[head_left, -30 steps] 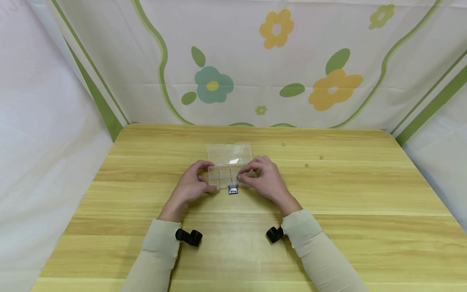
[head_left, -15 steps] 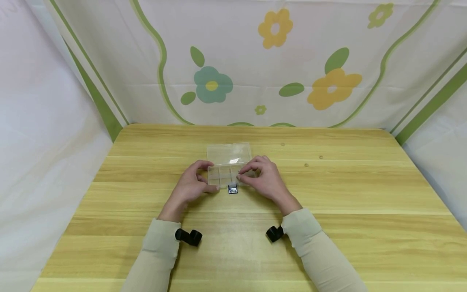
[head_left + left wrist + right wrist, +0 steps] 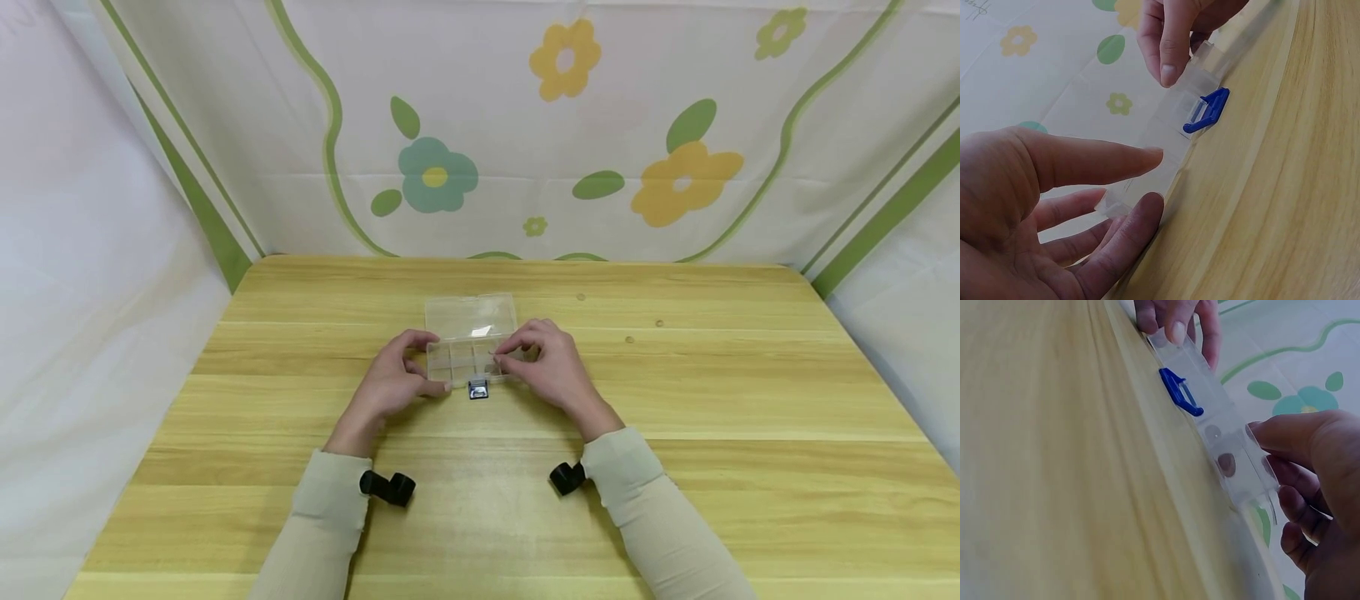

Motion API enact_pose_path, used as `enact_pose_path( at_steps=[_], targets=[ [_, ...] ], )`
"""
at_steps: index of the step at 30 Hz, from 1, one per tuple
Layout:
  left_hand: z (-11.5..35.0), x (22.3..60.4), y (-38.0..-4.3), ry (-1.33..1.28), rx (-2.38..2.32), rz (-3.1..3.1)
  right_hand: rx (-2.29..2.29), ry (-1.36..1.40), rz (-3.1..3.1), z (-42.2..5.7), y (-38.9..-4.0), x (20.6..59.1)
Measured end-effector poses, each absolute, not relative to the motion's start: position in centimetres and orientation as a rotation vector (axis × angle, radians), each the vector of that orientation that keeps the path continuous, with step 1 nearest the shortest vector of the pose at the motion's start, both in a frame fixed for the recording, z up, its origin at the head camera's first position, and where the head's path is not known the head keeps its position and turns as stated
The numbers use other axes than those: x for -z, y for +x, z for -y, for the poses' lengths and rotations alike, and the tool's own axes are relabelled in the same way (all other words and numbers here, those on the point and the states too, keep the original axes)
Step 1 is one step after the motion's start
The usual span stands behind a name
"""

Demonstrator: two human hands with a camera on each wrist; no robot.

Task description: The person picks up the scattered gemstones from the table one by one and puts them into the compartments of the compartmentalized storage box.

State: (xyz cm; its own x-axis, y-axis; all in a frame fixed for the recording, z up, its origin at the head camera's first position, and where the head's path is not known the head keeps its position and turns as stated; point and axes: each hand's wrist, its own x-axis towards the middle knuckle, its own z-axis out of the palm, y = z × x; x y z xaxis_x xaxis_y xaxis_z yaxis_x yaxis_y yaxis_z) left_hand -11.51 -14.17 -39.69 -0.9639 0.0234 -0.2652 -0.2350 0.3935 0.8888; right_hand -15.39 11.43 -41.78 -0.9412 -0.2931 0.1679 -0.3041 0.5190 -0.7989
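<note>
A clear plastic compartment box [image 3: 463, 360] lies on the table with its lid [image 3: 459, 317] folded back. Its blue-edged latch [image 3: 478, 389] hangs down in front. My left hand [image 3: 393, 379] grips the box's left end, fingers behind and thumb at the front. Thumb and index finger of my right hand [image 3: 543, 362] meet over the right-hand compartments. In the right wrist view a small round translucent disc [image 3: 1250, 432] shows at those fingertips, partly hidden. Through the box wall appear a brownish disc [image 3: 1227, 464] and a paler one [image 3: 1212, 432].
Several small round discs lie loose on the wooden table [image 3: 712, 375], such as one disc [image 3: 629, 340] right of the box and another disc [image 3: 660, 323] farther right. A flower-printed cloth [image 3: 510, 125] hangs behind the table's back edge.
My right fingertips have shifted slightly right over the box, uncovering more of a compartment. The left hand and the box have stayed put.
</note>
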Motion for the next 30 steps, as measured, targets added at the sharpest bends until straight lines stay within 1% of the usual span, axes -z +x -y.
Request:
enact_pose_path(
  at_steps=[12,22,30],
  targets=[
    [14.3,39.9,-11.5,-0.182,-1.602,-2.42,-1.461,0.362,2.724,-13.9,-16.0,41.7],
    [14.4,40.1,-11.5,-0.179,-1.61,-2.415,-1.423,0.087,2.697,-18.5,-16.9,41.8],
    [14.3,40.1,-11.6,-0.174,-1.611,-2.422,-1.383,-0.066,2.706,-21.7,-17.2,41.8]
  ],
)
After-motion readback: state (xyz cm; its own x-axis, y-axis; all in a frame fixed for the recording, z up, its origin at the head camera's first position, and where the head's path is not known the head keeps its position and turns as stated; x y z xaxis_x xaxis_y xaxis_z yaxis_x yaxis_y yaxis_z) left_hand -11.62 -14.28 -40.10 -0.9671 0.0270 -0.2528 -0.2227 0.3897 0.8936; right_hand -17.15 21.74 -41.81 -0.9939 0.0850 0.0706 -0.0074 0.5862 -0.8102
